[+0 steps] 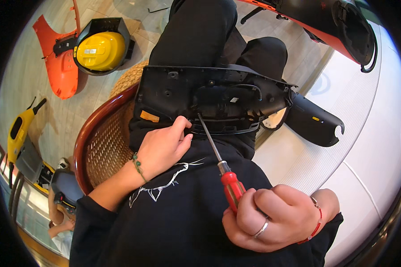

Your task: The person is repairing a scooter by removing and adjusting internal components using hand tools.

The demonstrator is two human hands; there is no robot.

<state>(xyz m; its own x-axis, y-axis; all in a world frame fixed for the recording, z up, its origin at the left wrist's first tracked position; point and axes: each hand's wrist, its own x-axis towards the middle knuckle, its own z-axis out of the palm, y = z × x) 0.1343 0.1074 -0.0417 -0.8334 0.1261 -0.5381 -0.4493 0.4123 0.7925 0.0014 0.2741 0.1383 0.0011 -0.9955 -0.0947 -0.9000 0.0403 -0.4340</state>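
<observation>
Across my lap lies a black plastic panel (178, 95), its ribbed inner side with screw bosses and a cable facing up. My right hand (276, 218) is wrapped round the red handle of a screwdriver (212, 144). The shaft slants up and left, and its tip meets the panel near its lower middle. My left hand (165, 144) rests at the panel's near edge beside the tip, fingers curled; whether they pinch the edge or something small is hidden. A black rounded flap (314, 119) joins the panel's right end.
I sit in a woven chair with a reddish-brown rim (87, 138). Orange and black parts with a yellow shell (100, 51) lie on the floor at upper left. A yellow part (20, 133) stands far left, near another person (64, 222). A white surface (343, 169) extends at right, below an orange-black body (338, 26).
</observation>
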